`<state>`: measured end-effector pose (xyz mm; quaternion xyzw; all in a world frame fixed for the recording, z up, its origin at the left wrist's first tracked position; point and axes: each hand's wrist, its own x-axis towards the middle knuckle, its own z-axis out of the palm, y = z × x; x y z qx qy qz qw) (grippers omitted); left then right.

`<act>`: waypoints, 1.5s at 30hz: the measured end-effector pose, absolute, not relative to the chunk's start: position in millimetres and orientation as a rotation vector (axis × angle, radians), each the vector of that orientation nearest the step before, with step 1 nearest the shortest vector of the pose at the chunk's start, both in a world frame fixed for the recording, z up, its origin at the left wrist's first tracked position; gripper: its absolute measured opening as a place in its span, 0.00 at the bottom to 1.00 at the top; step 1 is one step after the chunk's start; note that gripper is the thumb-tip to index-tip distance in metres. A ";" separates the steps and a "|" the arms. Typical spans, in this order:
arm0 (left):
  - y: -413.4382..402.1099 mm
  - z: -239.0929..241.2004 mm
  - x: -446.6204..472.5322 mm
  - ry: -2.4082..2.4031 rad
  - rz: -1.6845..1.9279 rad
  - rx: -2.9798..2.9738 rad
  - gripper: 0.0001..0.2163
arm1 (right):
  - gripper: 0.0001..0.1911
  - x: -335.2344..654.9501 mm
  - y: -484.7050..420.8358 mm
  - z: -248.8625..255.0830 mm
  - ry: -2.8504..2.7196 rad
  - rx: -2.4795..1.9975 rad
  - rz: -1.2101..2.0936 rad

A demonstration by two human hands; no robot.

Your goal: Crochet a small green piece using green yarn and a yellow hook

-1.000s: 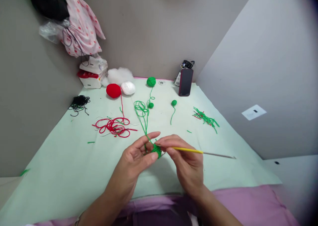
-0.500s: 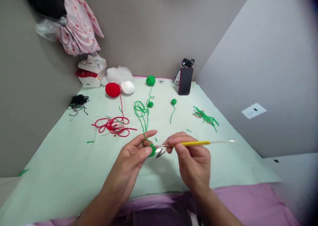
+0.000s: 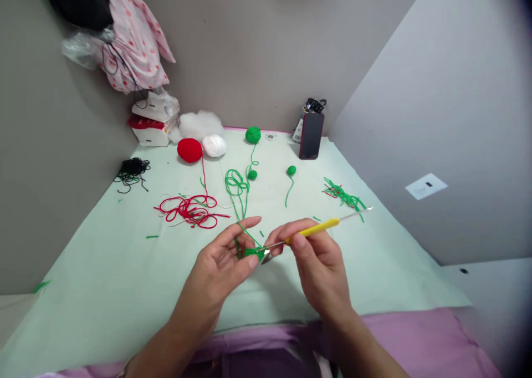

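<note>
- We see the left hand point(image 3: 220, 261) pinching a small green crochet piece point(image 3: 252, 252) between thumb and fingers, above the near part of the worktop point(image 3: 124, 289).
- We see the right hand point(image 3: 319, 259) grasping a yellow-handled hook point(image 3: 313, 230), one tip at the crochet piece.
- We trace green yarn point(image 3: 238, 185) from the left hand to loose loops beyond.
- We note tangled red yarn point(image 3: 193, 214) left of these loops.
</note>
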<state>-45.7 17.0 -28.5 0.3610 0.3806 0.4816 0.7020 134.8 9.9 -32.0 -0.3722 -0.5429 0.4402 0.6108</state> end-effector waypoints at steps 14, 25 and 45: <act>16.8 -29.8 -33.6 0.758 1.001 0.557 0.28 | 0.17 129.7 4.3 -44.6 -1.831 -0.880 0.040; 17.7 -27.1 -41.5 0.827 1.103 0.650 0.23 | 0.10 129.2 4.7 -31.8 -1.364 -0.846 0.663; 14.0 -38.0 -43.5 1.042 1.221 0.993 0.18 | 0.13 135.3 0.2 -23.9 -1.764 -0.801 0.317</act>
